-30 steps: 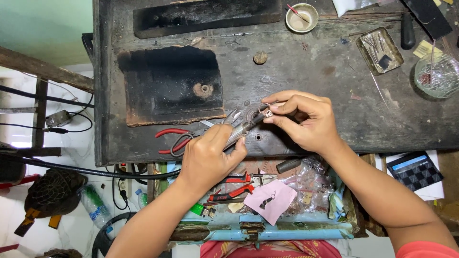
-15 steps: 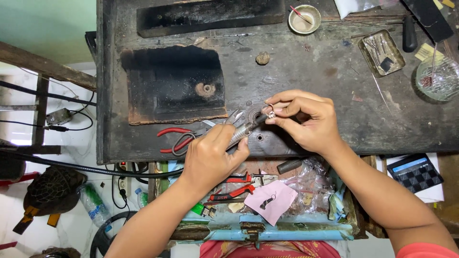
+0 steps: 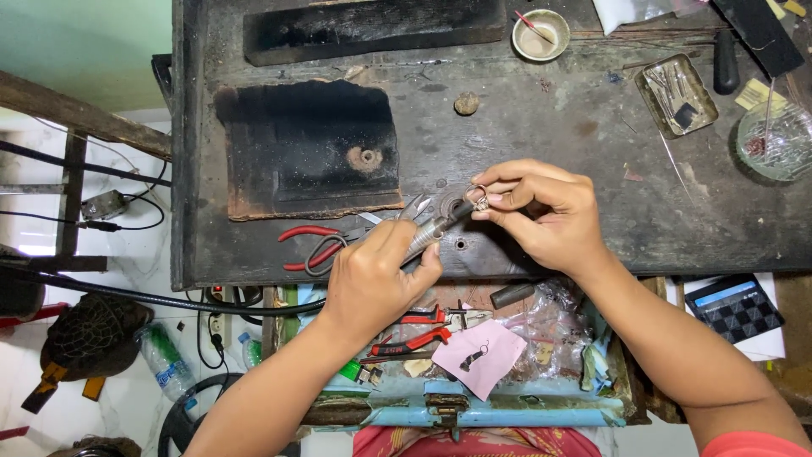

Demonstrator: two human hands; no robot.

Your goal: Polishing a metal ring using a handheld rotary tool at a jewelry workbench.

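1. Nearest the person, at six o'clock below the bench edge, an open drawer (image 3: 507, 410) holds a pink paper (image 3: 489, 355) with a small dark piece lying on it, beside red-handled tools and plastic bags. A dropped part would likely fall into that clutter and be hard to find.

2. The left hand (image 3: 372, 283) is closed around a metal hand tool (image 3: 431, 227), its tip pointing toward two o'clock. If the grip turns or the push comes too hard, the tip could skid off and jab the fingers opposite.

3. The right hand (image 3: 550, 216) pinches a small ring (image 3: 478, 199) between thumb and fingertips, held just above the bench (image 3: 592, 152) near its front edge, touching the tool tip. The hold is narrow and the ring is tiny; a slip could flick it away or bend it out of shape.

4. At nine o'clock from the hands, red pliers (image 3: 313, 245) lie on the bench close to the left wrist. A sideways elbow move could knock them off the front edge.

5. Further off, at ten o'clock, a scorched black block (image 3: 309, 144) sits flat; I cannot tell whether it is hot.

6. At one o'clock, a small metal bowl (image 3: 540, 34), a tray of thin bits (image 3: 677, 93) and a glass dish (image 3: 774, 140) stand well apart from the hands. A ring that springs loose could roll among them, or a long reach could tip one over.
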